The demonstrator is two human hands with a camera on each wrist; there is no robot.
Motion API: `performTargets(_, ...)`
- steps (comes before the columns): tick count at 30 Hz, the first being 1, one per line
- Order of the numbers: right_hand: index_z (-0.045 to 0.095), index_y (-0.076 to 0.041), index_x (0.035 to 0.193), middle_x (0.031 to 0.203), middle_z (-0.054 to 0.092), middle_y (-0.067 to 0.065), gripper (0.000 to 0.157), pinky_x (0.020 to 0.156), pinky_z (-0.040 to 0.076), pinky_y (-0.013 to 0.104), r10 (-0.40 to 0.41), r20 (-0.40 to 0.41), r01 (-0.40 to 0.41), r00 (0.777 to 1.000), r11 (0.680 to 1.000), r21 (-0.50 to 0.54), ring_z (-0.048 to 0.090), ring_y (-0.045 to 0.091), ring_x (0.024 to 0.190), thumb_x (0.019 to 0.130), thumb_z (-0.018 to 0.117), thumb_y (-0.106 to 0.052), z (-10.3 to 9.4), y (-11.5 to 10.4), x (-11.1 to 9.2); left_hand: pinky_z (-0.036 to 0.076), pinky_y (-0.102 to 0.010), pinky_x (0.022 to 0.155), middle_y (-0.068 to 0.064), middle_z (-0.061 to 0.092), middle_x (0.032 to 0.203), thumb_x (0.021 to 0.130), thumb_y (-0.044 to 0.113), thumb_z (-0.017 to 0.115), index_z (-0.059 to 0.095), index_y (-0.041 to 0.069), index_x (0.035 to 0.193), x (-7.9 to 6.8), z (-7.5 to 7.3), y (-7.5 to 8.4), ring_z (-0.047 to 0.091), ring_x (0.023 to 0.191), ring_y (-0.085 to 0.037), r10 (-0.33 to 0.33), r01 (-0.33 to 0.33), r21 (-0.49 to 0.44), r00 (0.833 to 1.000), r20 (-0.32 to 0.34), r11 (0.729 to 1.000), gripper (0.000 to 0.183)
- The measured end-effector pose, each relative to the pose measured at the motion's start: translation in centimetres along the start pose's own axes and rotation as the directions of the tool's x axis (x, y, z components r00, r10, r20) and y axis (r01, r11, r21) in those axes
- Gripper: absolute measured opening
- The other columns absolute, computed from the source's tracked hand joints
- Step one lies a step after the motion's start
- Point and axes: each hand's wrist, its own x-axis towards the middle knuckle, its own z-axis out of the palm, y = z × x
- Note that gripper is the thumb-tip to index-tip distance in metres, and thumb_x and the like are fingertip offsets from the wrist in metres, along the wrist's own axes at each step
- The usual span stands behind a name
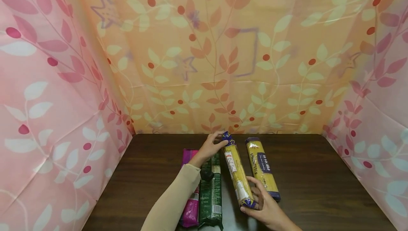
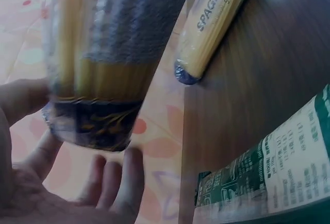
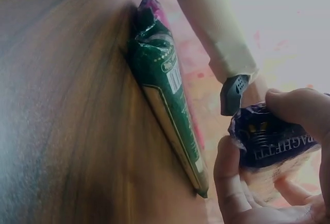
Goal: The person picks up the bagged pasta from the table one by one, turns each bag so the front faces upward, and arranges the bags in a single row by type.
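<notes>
Both my hands hold a spaghetti pack [image 1: 236, 172] with clear wrap and dark blue ends, tilted above the table. My left hand [image 1: 209, 148] grips its far end, thumb on one side and fingers round the other. At the near end, my right hand [image 1: 266, 208] pinches the blue wrapper between thumb and fingers. A second yellow spaghetti pack [image 1: 259, 167] with a dark blue label lies flat to the right of the held one. Green spaghetti packs [image 1: 211, 199] lie on the left, under my left forearm, beside a magenta pack [image 1: 190, 211] partly hidden by the sleeve.
The dark brown wooden table [image 1: 143, 174] reaches back to a patterned orange curtain [image 1: 223, 64]. Pink leaf-print curtains [image 1: 63, 117] stand at both sides. A small black device [image 3: 234, 94] sits on the left wrist.
</notes>
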Motion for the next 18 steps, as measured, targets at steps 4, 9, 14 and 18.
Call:
performTargets(4,0.011,-0.003,0.165,0.145,0.047,0.037,0.098,0.095,0.061,0.035,-0.02,0.005,0.02,1.0,1.0,-0.001,0.066,0.011,0.124,0.094,0.077,0.007,-0.19,-0.09,-0.07,0.051,-0.065,0.104,-0.024,0.047,0.151,0.112,0.028,0.062,0.044,0.012,0.163,-0.07,-0.16,0.05,0.059,0.125,-0.036,-0.009,0.013,-0.058,0.998,0.064,0.998,0.057)
performTargets(9,0.013,-0.004,0.166,0.141,0.052,0.024,0.1,0.093,0.058,0.033,-0.01,-0.007,0.01,1.0,0.997,-0.075,0.066,0.014,0.115,0.093,0.081,0.004,-0.38,-0.3,-0.16,0.053,-0.062,0.104,-0.027,0.049,0.151,0.111,0.026,0.064,0.047,0.008,0.159,-0.1,-0.07,-0.03,0.059,0.129,-0.039,-0.035,0.042,-0.086,0.996,0.08,0.995,0.054)
performTargets(14,0.02,-0.009,0.166,0.14,0.045,0.031,0.101,0.091,0.059,0.033,-0.003,-0.032,-0.001,0.999,0.99,-0.138,0.068,0.026,0.119,0.09,0.086,0.0,-0.16,-0.49,-0.21,0.053,-0.06,0.107,-0.02,0.038,0.166,0.11,0.026,0.066,0.045,0.008,0.161,0.06,-0.15,-0.11,0.053,0.139,-0.041,-0.076,0.088,-0.133,0.993,0.09,0.987,0.058)
performTargets(18,0.017,-0.012,0.168,0.141,0.028,0.036,0.107,0.087,0.063,0.037,0.014,0.0,-0.014,1.0,0.995,-0.095,0.065,0.047,0.12,0.088,0.088,0.0,-0.16,-0.5,0.01,0.052,-0.061,0.107,-0.023,0.039,0.165,0.109,0.024,0.067,0.041,0.006,0.163,0.27,-0.04,-0.11,0.057,0.134,-0.041,-0.087,0.104,-0.175,0.991,0.103,0.979,0.062)
